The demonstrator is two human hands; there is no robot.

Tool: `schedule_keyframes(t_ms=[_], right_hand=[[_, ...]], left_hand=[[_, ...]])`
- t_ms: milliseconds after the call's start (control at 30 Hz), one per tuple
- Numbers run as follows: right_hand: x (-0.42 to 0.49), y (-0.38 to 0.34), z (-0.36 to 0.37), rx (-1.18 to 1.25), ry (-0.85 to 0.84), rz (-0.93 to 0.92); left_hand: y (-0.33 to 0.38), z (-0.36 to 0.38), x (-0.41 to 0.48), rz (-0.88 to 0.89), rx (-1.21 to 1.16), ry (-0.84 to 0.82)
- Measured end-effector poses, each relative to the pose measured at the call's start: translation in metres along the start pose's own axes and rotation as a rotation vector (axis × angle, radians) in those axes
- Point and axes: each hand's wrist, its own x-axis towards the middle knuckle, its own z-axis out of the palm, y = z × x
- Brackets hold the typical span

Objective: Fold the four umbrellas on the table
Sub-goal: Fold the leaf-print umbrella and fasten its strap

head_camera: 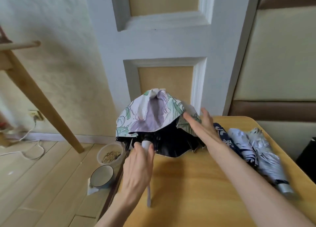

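A floral umbrella (150, 117) with a lilac and green canopy and black lining hangs half collapsed over the far left corner of the wooden table (196, 184). My left hand (138, 165) grips its white handle (147, 143) from below. My right hand (201, 124) reaches out with straight fingers touching the canopy's right edge. On the right side of the table three folded umbrellas lie side by side: a navy patterned umbrella (225, 139), a pale blue umbrella (242, 146) and a silver umbrella (268, 160).
On the floor left of the table stand a clear tub of grain (110, 155) and a white bowl (101, 175). A slanted wooden leg (42, 100) crosses the left side. White cables lie on the floor. A panelled door stands behind the table.
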Motion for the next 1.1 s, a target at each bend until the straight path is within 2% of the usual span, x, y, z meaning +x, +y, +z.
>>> schedule_keyframes(t_ms=[67,133,200,233,300,367,433,533,633,733,933,1033,1100], right_hand=[[0.004,-0.018,0.004,0.403,-0.272,0.082],[-0.001,-0.026,0.003,0.668,-0.575,0.046],[-0.010,-0.032,-0.003,0.808,-0.730,-0.018],[-0.011,-0.035,-0.008,0.842,-0.731,-0.031],[-0.011,-0.044,-0.011,0.762,-0.590,-0.019],[-0.003,-0.052,-0.007,0.490,-0.339,0.038],[0.000,-0.057,0.003,0.269,-0.200,0.084],[-0.003,-0.063,0.023,0.304,-0.204,0.081],[-0.007,-0.059,0.046,0.364,-0.220,0.070],[-0.001,-0.048,0.060,0.465,-0.109,0.055],[-0.001,-0.035,0.057,0.468,0.031,-0.101],[-0.001,-0.032,0.051,0.416,0.089,-0.161],[-0.001,-0.030,0.044,0.374,0.121,-0.219]], left_hand=[[0.004,-0.008,-0.008,0.042,-0.056,0.047],[0.005,-0.014,-0.013,0.086,-0.105,0.101],[0.005,-0.020,-0.014,0.109,-0.127,0.154],[0.005,-0.022,-0.013,0.107,-0.132,0.176],[0.003,-0.024,-0.011,0.095,-0.142,0.212],[0.001,-0.022,-0.011,0.088,-0.145,0.231],[0.003,-0.019,-0.014,0.076,-0.133,0.227],[0.005,-0.012,-0.018,0.087,-0.112,0.208],[0.009,-0.007,-0.022,0.222,-0.118,0.194],[0.012,0.001,-0.026,0.328,-0.134,0.154],[0.012,0.011,-0.027,0.370,-0.121,0.025],[0.018,0.003,-0.026,0.383,0.031,-0.065],[0.026,-0.017,-0.024,0.469,0.046,0.033]])
